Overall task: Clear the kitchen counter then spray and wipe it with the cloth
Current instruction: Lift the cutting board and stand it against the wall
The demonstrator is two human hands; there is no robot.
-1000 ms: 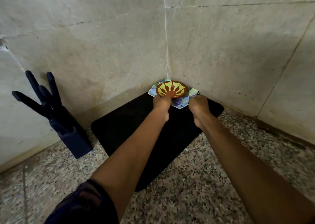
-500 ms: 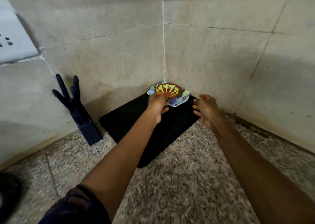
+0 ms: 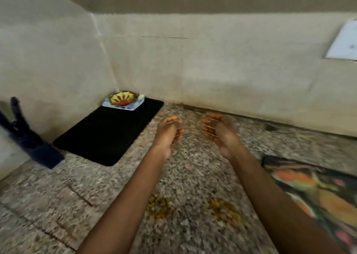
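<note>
Right now both hands hang over the speckled stone counter and hold nothing. The left hand has loose, half-bent fingers, and the right hand is turned palm inward with its fingers spread and a little bent. They are near each other but do not touch. In the far corner sits a small painted bowl on a shiny little plate, and the plate rests on the back end of a black mat. A dark blue knife block stands by the left wall, well apart from the hands. On the right lies a bright mat with fruit pictures. Two brown-yellow spills mark the counter close to the person, between the arms. No spray bottle and no cloth can be seen, so I cannot tell where they are. It looks like the clearing step is not done, since the bowl, the plate, both mats and the knife block sit on the counter. The next move probably calls for reaching to one of these things, getting a good hold, and lifting it off. The bowl sits loose on its plate, so it would be safer to lift them level and slowly. Only then can the spraying and wiping start, and the two spills will need extra rubbing.
</note>
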